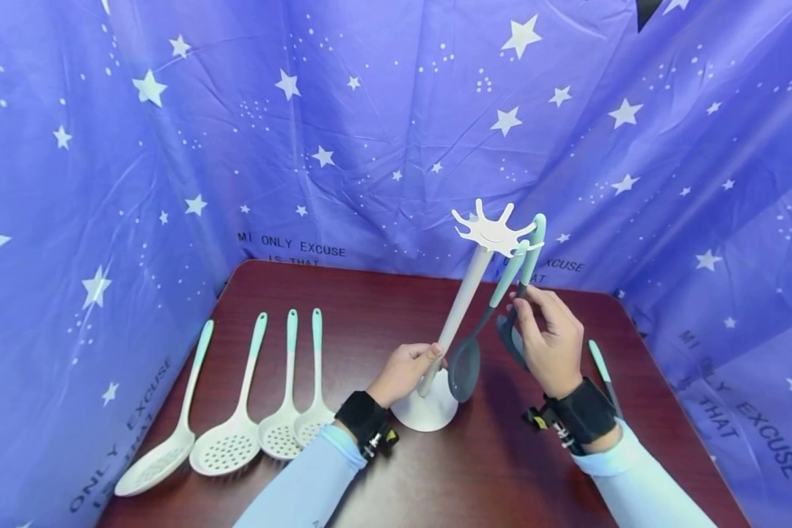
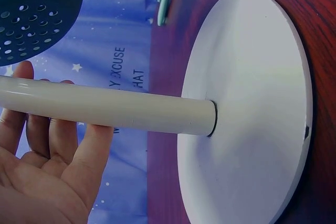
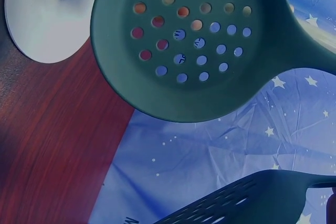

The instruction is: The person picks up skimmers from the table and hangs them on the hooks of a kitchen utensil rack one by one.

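Note:
A white utensil stand has a round base (image 1: 429, 411), a pole (image 1: 463, 297) and a top ring of hooks (image 1: 491, 233); it leans to the right in the head view. My left hand (image 1: 402, 372) grips the pole low down, just above the base. From one hook hangs a dark skimmer (image 1: 464, 369) with a mint handle, its round holes plain in the right wrist view. Beside it, my right hand (image 1: 556, 343) pinches a dark slotted utensil (image 3: 262, 198) below its mint handle (image 1: 533, 253), whose curved end is at a hook.
Left on the dark red table (image 1: 363, 308) lie several white utensils with mint handles, among them a perforated skimmer (image 1: 227, 447) and a spoon-like one (image 1: 158, 462). Another mint-handled utensil (image 1: 597, 361) lies right, partly behind my right wrist. Blue star-patterned cloth (image 1: 396, 132) surrounds the table.

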Demonstrator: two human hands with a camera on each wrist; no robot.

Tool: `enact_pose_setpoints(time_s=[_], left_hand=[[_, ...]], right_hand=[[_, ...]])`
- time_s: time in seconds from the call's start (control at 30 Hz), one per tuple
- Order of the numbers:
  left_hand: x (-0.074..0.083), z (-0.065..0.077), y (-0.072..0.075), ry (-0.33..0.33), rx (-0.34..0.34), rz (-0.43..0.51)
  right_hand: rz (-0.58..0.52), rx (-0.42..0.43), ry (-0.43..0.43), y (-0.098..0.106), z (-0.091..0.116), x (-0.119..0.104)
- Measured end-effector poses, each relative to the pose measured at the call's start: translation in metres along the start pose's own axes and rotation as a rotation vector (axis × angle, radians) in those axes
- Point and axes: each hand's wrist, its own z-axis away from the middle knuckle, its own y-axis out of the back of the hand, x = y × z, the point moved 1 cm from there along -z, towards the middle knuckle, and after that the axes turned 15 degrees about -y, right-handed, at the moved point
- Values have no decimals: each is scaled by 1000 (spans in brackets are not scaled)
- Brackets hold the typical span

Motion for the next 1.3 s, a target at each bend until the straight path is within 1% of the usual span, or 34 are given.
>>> enact_pose_setpoints(time_s=[0.2,0.5,0.73,0.97,1.07,1.23,1.3], left_hand=[[1,0,0,-3,-1,6],[4,0,2,-7,-8,12],[5,1,0,10,9,11],[5,2,-2,22,6,6],[4,2,-2,9,4,17],[1,1,0,-10,19,22],[1,0,0,-5,24,22]], right_hand=[[4,0,-2,-1,1,-2],[62,-27,4,-3,8,-3],[60,-36,-3,-6,12,-2],[76,-31,-12,-7,17,0],[89,-47,-17,-5,21,1],[66,-104,-15,-1,22,5],[56,-127,-24,0,22,7]])
